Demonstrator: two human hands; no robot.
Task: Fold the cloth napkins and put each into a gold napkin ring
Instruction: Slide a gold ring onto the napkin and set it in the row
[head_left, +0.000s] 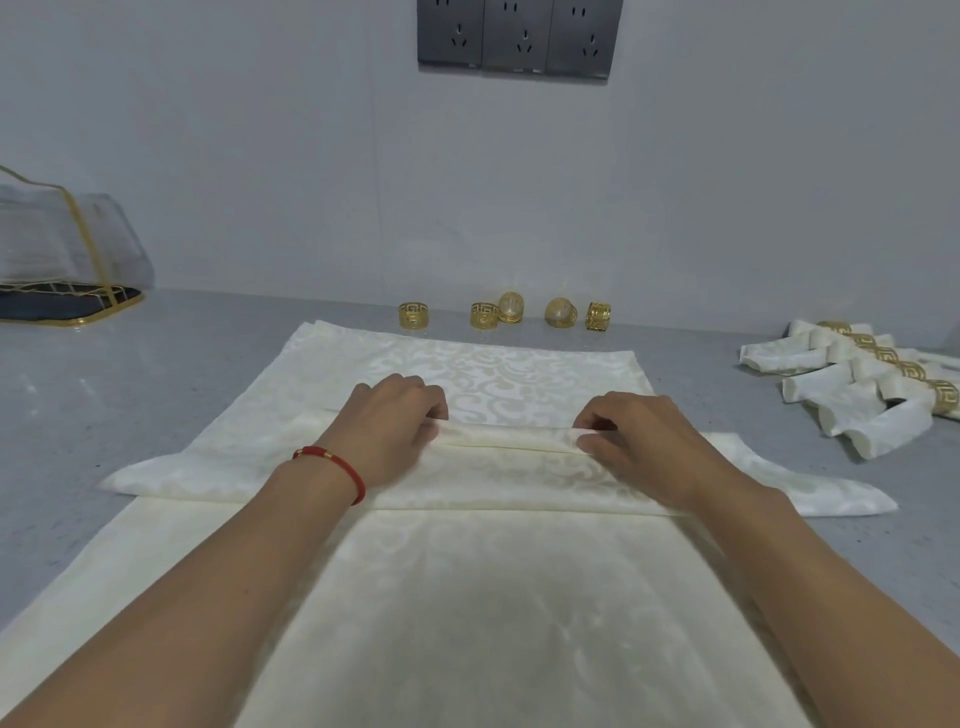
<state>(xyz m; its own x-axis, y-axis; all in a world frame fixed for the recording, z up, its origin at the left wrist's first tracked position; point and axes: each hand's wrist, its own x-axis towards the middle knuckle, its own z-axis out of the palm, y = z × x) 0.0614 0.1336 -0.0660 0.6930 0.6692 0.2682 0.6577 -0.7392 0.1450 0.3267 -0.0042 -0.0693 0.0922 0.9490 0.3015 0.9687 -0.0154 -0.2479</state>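
Hands work at the centre of our grey table (156, 395): our left hand (387, 423) and right hand (641, 441) both pinch a narrow pleat in the cream napkin (509, 467) lying atop a flat cloth (467, 597). Five gold rings (501, 313) stand beyond it by the wall, and finished ringed napkins (862, 384) lie far right.

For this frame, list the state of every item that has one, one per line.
Napkin being folded: partly pleated, not ringed.
Left hand: pinches the pleat.
Right hand: pinches the pleat.
Flat napkin underneath: spread out, unfolded.
Loose gold rings: five, empty, by the wall.
Finished napkins: folded, each in a ring, piled at right.
Mesh cover: sitting on its tray at left.
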